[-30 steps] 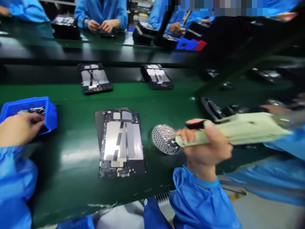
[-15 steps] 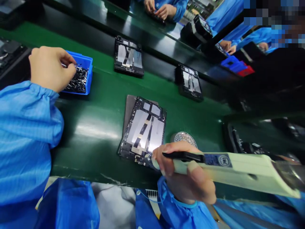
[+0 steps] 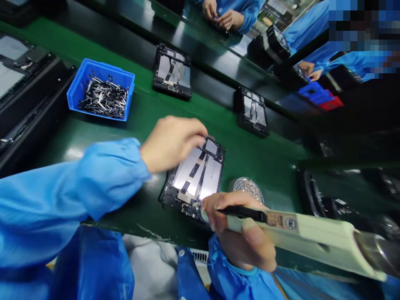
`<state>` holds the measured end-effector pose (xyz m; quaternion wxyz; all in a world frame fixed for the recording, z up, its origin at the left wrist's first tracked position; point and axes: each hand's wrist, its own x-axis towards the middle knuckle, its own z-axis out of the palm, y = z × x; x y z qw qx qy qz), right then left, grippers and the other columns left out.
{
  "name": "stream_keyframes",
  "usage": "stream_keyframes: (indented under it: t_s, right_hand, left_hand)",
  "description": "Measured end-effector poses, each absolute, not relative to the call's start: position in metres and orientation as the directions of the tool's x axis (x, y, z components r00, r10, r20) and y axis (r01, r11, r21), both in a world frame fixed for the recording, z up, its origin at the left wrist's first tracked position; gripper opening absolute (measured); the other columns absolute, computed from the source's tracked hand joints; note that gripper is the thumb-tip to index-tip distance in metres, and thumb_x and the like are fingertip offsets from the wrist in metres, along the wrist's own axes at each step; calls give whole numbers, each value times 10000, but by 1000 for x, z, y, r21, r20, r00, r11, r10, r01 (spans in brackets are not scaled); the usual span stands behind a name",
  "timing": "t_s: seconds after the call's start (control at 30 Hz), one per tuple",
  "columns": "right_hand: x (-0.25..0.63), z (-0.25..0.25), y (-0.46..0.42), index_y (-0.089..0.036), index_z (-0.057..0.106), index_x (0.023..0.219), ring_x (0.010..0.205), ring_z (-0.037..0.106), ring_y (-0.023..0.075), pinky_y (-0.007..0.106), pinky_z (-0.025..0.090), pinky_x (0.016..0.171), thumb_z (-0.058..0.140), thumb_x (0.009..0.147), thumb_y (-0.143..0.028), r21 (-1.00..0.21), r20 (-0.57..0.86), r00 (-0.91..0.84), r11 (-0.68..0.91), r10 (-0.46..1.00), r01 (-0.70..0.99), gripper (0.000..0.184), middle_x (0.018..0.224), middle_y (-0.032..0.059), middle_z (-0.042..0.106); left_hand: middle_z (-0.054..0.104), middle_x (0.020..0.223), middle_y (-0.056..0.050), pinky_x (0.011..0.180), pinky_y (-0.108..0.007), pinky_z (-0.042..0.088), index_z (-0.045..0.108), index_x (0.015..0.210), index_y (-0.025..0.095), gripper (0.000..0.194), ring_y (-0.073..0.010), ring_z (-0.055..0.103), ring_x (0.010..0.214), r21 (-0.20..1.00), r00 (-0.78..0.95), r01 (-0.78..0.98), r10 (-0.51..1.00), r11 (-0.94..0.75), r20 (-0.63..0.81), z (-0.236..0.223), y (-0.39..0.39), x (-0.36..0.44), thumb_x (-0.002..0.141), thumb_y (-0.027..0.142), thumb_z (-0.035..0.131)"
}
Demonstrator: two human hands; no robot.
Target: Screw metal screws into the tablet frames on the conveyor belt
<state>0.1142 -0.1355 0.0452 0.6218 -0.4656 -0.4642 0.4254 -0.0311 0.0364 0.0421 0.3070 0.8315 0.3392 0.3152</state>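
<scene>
Here's the long green-topped assembly bench [image 3: 268, 154], and square in front of the person sits a flat black-framed device housing [image 3: 192, 177] with silver panels and dark strips across it. Gripped firmly in the right hand [image 3: 240, 235], fingers wrapped around it, is a pale green electric screwdriver [image 3: 312, 233], its metal tip right down on the housing's lower edge! Just past it lies a round perforated metal disc [image 3: 245, 188]. The left hand [image 3: 171, 143] comes in curled over the housing's upper edge, and whether it's holding anything, I can't tell. Up the bench, a bright blue plastic bin [image 3: 93, 66] sits well clear, heaped with small metal parts [image 3: 104, 98]. Across the way, a co-worker's hands [image 3: 221, 16] are busy at another bench.
</scene>
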Motion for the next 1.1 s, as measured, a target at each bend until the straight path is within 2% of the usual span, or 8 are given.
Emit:
stream_keyframes:
  t_s: [0.07, 0.17, 0.37, 0.5, 0.63, 0.87, 0.97, 1.1]
  right_hand:
    - [114, 44, -137, -222, 796, 927, 460, 532, 147, 309, 474, 525, 759, 885, -491, -977, 171, 200, 193, 965, -93, 275, 515, -41, 552]
    - [114, 51, -141, -225, 797, 947, 462, 524, 153, 313, 454, 514, 743, 901, -493, -970, 188, 196, 213, 962, -114, 277, 523, -34, 547]
    - [153, 80, -142, -200, 828, 1072, 430, 499, 154, 338, 473, 510, 743, 902, -503, -898, 369, 379, 431, 849, -91, 357, 481, -26, 514]
    - [209, 61, -134, -207, 798, 831, 364, 453, 129, 292, 446, 432, 741, 857, -497, -842, 435, 623, 539, 651, 25, 296, 418, -57, 445]
    - [241, 33, -128, -193, 725, 709, 318, 421, 107, 262, 403, 380, 808, 780, -538, -871, 336, 781, 489, 527, 45, 362, 389, -66, 447]
    - [235, 18, -125, -198, 710, 694, 325, 432, 101, 285, 502, 423, 866, 724, -534, -910, 200, 864, 414, 462, -11, 372, 379, -86, 458]
    - [235, 16, -125, -201, 735, 731, 341, 455, 109, 303, 540, 454, 856, 752, -535, -921, 199, 858, 390, 474, -2, 356, 387, -86, 469]
    - [236, 13, -125, -209, 722, 744, 355, 469, 116, 329, 570, 481, 868, 760, -520, -916, 216, 850, 400, 480, 7, 344, 405, -85, 485]
  left_hand:
    - [813, 1002, -1, 913, -300, 555, 792, 1037, 214, 169, -197, 757, 958, 823, 733, 251, 656, -510, 182, 23, 11, 2, 992, 202, 630]
    - [800, 893, -20, 849, -276, 552, 776, 1002, 197, 152, -194, 745, 864, 877, 800, 284, 600, -387, 5, -5, -10, 27, 970, 171, 629]
    - [759, 792, -26, 771, -268, 570, 753, 967, 193, 126, -182, 718, 744, 954, 755, 220, 655, -205, -34, -24, -9, 19, 895, 219, 652]
    - [733, 717, -29, 553, -244, 532, 745, 993, 170, 277, -152, 632, 548, 986, 717, 167, 688, -11, -114, -17, -2, 12, 840, 395, 695]
    - [686, 604, -28, 493, -230, 514, 738, 894, 169, 373, -150, 605, 499, 981, 698, 193, 707, -34, -113, -6, 4, 5, 863, 538, 690]
    - [794, 795, -83, 575, -310, 612, 766, 847, 214, 468, -200, 669, 581, 961, 556, 276, 821, -32, -132, 18, 25, -3, 744, 667, 822]
    - [791, 747, -25, 547, -353, 594, 736, 878, 300, 436, -230, 656, 565, 959, 487, 281, 858, 20, -161, 25, 32, -1, 652, 639, 892]
    - [802, 775, 8, 549, -377, 568, 731, 852, 343, 356, -249, 660, 590, 953, 430, 303, 892, 5, -142, 30, 38, -1, 651, 597, 879]
